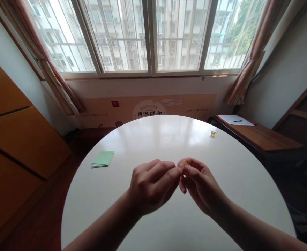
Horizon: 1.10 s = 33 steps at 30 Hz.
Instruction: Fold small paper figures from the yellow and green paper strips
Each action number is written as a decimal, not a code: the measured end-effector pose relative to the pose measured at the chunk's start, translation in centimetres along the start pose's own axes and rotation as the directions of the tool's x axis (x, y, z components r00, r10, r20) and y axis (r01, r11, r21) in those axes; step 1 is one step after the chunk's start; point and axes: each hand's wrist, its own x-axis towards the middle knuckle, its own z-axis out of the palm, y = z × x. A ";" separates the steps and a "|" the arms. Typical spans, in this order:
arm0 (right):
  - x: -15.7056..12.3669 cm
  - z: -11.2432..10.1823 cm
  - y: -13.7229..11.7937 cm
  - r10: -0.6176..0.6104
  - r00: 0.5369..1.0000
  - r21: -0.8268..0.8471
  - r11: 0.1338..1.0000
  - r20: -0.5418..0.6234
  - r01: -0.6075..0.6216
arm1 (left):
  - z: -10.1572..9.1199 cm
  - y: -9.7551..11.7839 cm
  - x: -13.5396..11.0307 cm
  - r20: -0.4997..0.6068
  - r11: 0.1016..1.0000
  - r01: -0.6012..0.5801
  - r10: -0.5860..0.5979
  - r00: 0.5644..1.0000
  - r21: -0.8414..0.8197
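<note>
Above the white round table, my two hands meet at the fingertips. My right hand (199,181) is closed in a pinch on a thin yellow strip (186,165), of which only a small curved piece shows between thumb and forefinger. From the left, my left hand (155,183) reaches the same spot with its fingers closed and pressed together at the strip. Its back faces me, so its fingertips and most of the strip are hidden. The strip's material is too small to tell.
Green paper sheets (103,158) lie stacked at the left of the white table (153,139). A small twisted yellow piece (212,134) sits near the far right edge. Beyond it, a wooden side table (263,134) bears a white sheet (232,119) with a dark pen-like thing on it.
</note>
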 end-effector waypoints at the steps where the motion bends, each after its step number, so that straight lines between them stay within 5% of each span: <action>1: 0.0 0.0 -0.1 -0.006 1.000 0.003 1.000 -0.002 0.006 | 0.0 0.0 0.0 0.001 1.000 0.001 -0.001 1.000 -0.010; 5: 0.0 0.0 -0.4 -0.030 1.000 0.001 1.000 -0.002 0.030 | 0.5 0.1 -0.1 -0.030 0.992 0.088 -0.091 0.995 -0.095; 9: 0.1 -0.2 -0.4 -0.056 0.998 -0.009 0.998 -0.025 0.056 | 1.1 0.1 -0.2 -0.052 0.920 0.288 -0.312 0.949 -0.265; 13: 0.3 -0.5 -0.1 -0.029 0.996 0.023 0.999 -0.090 0.031 | 1.5 0.1 -0.1 0.090 0.748 0.519 -0.534 0.841 -0.413; 21: 0.6 -0.6 0.4 0.044 0.992 0.004 0.999 -0.121 -0.044 | 1.9 0.1 -0.3 0.284 0.486 0.737 -0.707 0.647 -0.469; 28: 0.6 -0.7 0.3 0.077 0.996 -0.063 0.995 -0.045 -0.080 | 1.4 -0.6 0.3 0.490 0.099 0.836 -0.771 0.407 -0.539; 33: 0.7 -0.7 0.3 0.071 0.994 -0.117 0.990 -0.081 -0.080 | 1.4 -1.2 0.4 0.577 -0.107 0.811 -0.756 0.310 -0.575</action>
